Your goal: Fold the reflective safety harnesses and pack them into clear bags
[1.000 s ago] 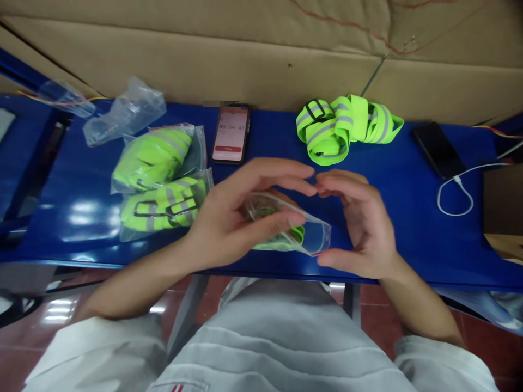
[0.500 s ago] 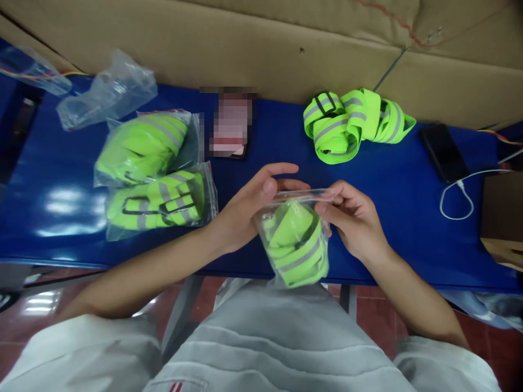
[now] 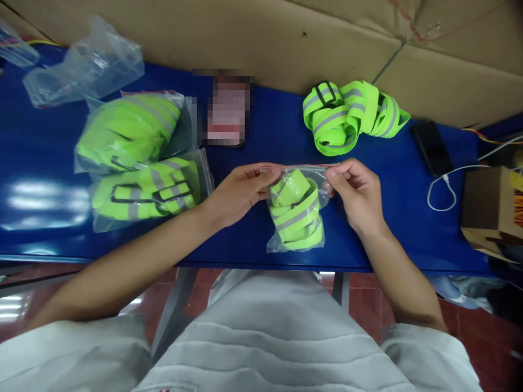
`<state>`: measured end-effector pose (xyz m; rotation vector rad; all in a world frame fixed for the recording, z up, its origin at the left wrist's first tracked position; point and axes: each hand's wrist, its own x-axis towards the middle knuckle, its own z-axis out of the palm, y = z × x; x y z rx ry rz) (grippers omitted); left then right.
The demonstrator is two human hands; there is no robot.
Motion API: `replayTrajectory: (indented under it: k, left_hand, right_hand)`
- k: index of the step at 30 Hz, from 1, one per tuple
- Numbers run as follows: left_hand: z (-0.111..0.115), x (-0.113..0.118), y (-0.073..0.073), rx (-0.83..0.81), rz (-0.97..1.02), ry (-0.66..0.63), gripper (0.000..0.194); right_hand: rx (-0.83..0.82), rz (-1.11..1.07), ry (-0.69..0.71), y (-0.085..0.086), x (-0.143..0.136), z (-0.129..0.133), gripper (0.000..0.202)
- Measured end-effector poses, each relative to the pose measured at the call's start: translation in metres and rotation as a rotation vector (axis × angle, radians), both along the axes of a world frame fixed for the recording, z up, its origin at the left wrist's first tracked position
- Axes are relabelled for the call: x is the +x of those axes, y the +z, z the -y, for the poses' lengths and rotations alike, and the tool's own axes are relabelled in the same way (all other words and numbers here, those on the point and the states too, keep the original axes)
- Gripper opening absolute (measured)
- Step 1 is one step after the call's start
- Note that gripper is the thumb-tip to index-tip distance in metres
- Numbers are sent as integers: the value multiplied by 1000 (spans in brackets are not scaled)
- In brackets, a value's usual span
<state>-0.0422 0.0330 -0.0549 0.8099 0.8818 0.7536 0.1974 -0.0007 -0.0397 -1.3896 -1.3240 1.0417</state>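
A clear zip bag [image 3: 272,243] hangs between my hands near the table's front edge. Inside it lies a rolled neon-yellow reflective strap [image 3: 298,215] with a grey stripe. My left hand [image 3: 245,190] pinches the bag's top left corner between thumb and fingers. At the top right corner, my right hand [image 3: 353,190] grips the bag the same way. The red-lined top edge is stretched nearly straight between them. Left of my left hand are two more bagged straps, a front bag [image 3: 143,190] showing black buckles and a fuller bag [image 3: 131,130] behind it.
Loose neon straps [image 3: 347,117] are heaped at the back of the blue table [image 3: 241,242]. A black phone [image 3: 432,147] with a white cable lies right of them, near a cardboard box [image 3: 482,201]. Empty plastic bags [image 3: 87,65] sit back left, a pixelated object [image 3: 229,111] at centre back.
My left hand has gone from spread fingers to a pinch on the bag's top left corner. The bag has risen a little, and its top edge is now pulled straight.
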Motion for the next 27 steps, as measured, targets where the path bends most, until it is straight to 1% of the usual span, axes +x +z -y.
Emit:
replayTrajectory:
  k: [4,7,11,14,18,21,27]
  left_hand:
    - [0,2,-2,-30,-3,93,38]
    - [1,4,-3,-31,9,120,38]
    - [1,4,-2,-23,26,105,33]
    - [1,4,-2,-17,32,89,30]
    - [1,4,-2,-13,20,75,29]
    - [1,4,-3,4,7,70,28]
    - [2,3,-1,20,4,48,28]
  right_hand:
    - [14,-7,42,-2,5,-5,29]
    - [-18,-17,46,-3,8,-7,29]
    - [-32,-55,30,-2,7,-8,33]
    - [-38,-72,35,-3,6,-6,32]
    - [23,-57,35,-4,5,-3,23]
    - [60,-63,26,-6,5,-3,23]
    - [4,-82,52,-6,1,-5,25]
